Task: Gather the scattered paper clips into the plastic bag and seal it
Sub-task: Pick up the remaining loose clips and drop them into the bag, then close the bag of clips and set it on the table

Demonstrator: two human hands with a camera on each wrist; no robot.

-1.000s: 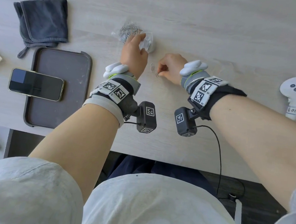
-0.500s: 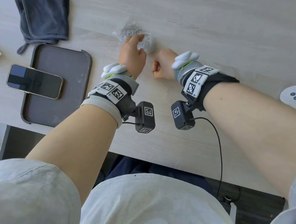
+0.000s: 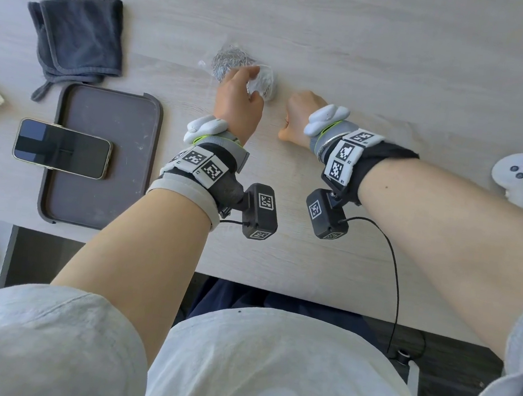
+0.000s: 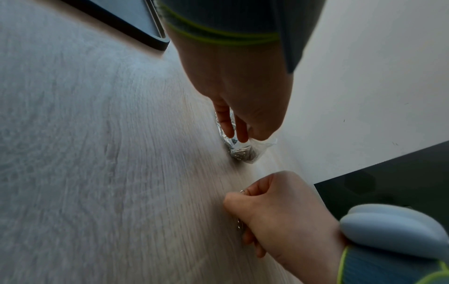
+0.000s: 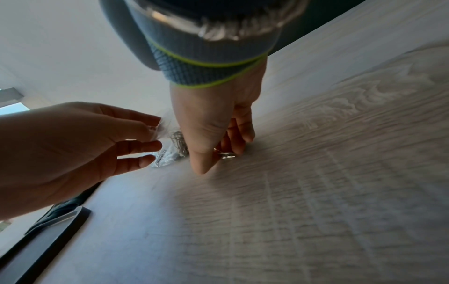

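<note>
Several paper clips (image 5: 227, 154) sit pinched in the curled fingers of the right hand (image 3: 301, 115), just right of centre in the upper half of the head view, low over the pale wooden table (image 3: 396, 67). Most of the clips already fill the plastic bag (image 3: 235, 63), which lies a little to the upper left, near that fist but not touching it. The left hand (image 3: 236, 98) pinches the bag's crumpled open edge between thumb and fingertips (image 5: 150, 145), lifting the mouth while the loaded bottom rests on the table.

The likely trouble: the mouth looks narrow and floppy, so clips let go too early, or from beside the opening, could slide off the film and scatter again; a tug on the lifted edge might also tip out what is inside. Sealing is not yet begun.

Further out, a dark tray (image 3: 102, 161) with a phone (image 3: 62, 148) across its left rim fills the left middle of the frame, a folded grey cloth (image 3: 77, 36) lies at upper left, and a white controller (image 3: 520, 176) sits at the right edge
</note>
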